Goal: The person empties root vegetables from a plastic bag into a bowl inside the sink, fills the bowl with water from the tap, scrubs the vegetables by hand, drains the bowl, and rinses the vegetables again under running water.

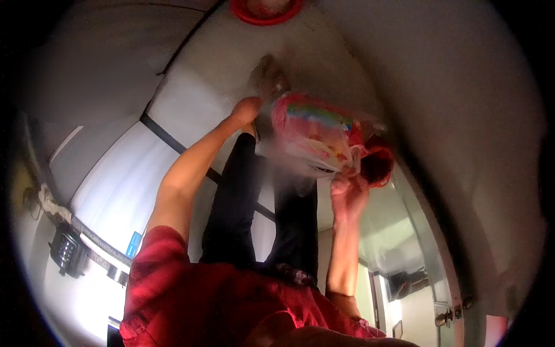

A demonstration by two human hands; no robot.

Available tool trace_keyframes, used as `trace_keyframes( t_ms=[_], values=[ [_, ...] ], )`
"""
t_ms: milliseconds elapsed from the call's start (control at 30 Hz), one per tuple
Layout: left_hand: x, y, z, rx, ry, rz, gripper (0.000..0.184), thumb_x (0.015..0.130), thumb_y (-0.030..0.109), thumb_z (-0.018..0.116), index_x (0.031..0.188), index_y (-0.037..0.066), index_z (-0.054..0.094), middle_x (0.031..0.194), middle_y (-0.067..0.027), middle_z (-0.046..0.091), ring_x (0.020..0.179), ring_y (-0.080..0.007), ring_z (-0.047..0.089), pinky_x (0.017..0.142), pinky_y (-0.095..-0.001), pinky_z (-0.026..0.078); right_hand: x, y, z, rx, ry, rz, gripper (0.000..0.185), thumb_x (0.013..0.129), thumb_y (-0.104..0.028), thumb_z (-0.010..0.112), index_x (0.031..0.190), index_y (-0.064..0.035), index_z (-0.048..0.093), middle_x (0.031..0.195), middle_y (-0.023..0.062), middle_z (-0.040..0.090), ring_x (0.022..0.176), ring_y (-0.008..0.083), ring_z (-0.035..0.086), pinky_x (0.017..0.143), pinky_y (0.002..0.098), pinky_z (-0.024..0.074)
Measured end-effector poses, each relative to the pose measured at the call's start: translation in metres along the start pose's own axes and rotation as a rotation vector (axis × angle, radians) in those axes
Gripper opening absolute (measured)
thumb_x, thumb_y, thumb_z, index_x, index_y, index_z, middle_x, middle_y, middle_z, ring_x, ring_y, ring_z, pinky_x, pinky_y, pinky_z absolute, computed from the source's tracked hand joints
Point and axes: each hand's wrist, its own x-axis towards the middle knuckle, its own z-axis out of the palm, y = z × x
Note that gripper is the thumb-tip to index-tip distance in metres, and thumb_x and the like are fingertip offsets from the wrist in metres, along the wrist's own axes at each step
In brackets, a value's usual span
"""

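A clear plastic bag (315, 130) with pink, green and yellow colours showing hangs in front of my legs. My right hand (348, 194) is closed on its gathered lower edge. Just beyond that hand is a round red container (378, 165) with a dark inside; whether it touches the hand I cannot tell. My left hand (248, 111) is to the left of the bag, near a blurred brownish shape (270, 75) on the floor. Its fingers are turned away and smeared, so what they hold, if anything, is hidden.
A red basin (267, 20) stands on the pale floor (202, 87) at the top. On the right, a door (430, 260) with a metal latch (448, 317) stands by a brighter room. A dark keypad-like device (68, 250) is at the lower left.
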Motion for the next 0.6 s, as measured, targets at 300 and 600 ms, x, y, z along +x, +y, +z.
trace_keyframes(
  t_ms=[300, 600],
  values=[
    [-0.178, 0.030, -0.149, -0.632, 0.158, -0.440, 0.026, 0.093, 0.022, 0.050, 0.080, 0.000, 0.052, 0.071, -0.0140, 0.054, 0.066, -0.0240, 0.050, 0.064, -0.0367, 0.041, 0.104, -0.030, -0.071, -0.585, 0.233, -0.006, 0.034, 0.088, -0.016, 0.056, 0.120, -0.0046, 0.049, 0.098, 0.0057, 0.054, 0.069, 0.0117, 0.049, 0.060, 0.0249, 0.0422],
    [-0.313, 0.110, -0.323, -0.996, 0.280, -0.408, 0.026, 0.096, 0.018, 0.046, 0.078, 0.002, 0.053, 0.074, 0.0019, 0.052, 0.068, -0.0069, 0.045, 0.061, -0.0246, 0.040, 0.169, -0.008, -0.004, -2.249, -0.068, -0.479, 0.055, 0.087, -0.021, 0.056, 0.136, -0.0023, 0.040, 0.124, 0.0148, 0.054, 0.093, 0.0247, 0.061, 0.081, 0.0365, 0.0480]
  ],
)
